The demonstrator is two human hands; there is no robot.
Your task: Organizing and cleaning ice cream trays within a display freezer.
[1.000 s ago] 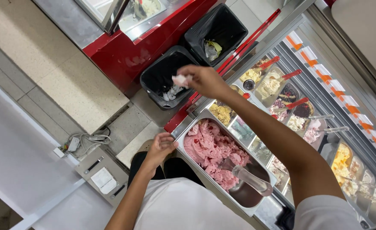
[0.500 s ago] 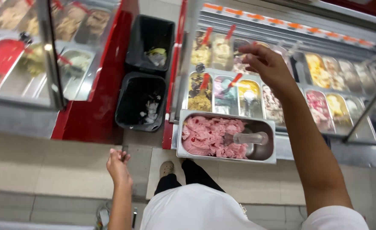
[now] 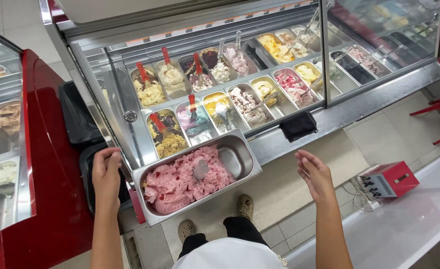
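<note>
While a steel pan (image 3: 240, 158) of pink ice cream (image 3: 177, 180) sat on the front ledge of a glass-fronted display freezer (image 3: 359, 102), a person stood over it with both bare hands raised and holding nothing. The left hand (image 3: 105, 174) hovered just beside the pan's left end, near the freezer's steel corner post, its fingers (image 3: 111, 158) loosely curled; whether they touched the post could not be told. The right hand (image 3: 315, 175) hung apart from the pan's right end, above the tiled floor, palm turned inward and fingers (image 3: 302, 160) spread open. The pan lay tilted across the ledge, its left end overhanging the edge, with the pink ice cream heaped in the left two thirds and the right end bare metal. A steel scoop (image 3: 200, 168) lay on the ice cream near the middle. Behind the pan, under the glass, rows of tubs held ice cream in yellow, white, brown and pink, several with red-handled scoops (image 3: 142, 71) standing in them. A black cloth (image 3: 297, 125) lay on the ledge to the right of the pan. A small red box (image 3: 389, 178) with cables sat at the near edge of the white counter (image 3: 404, 224) at lower right.
</note>
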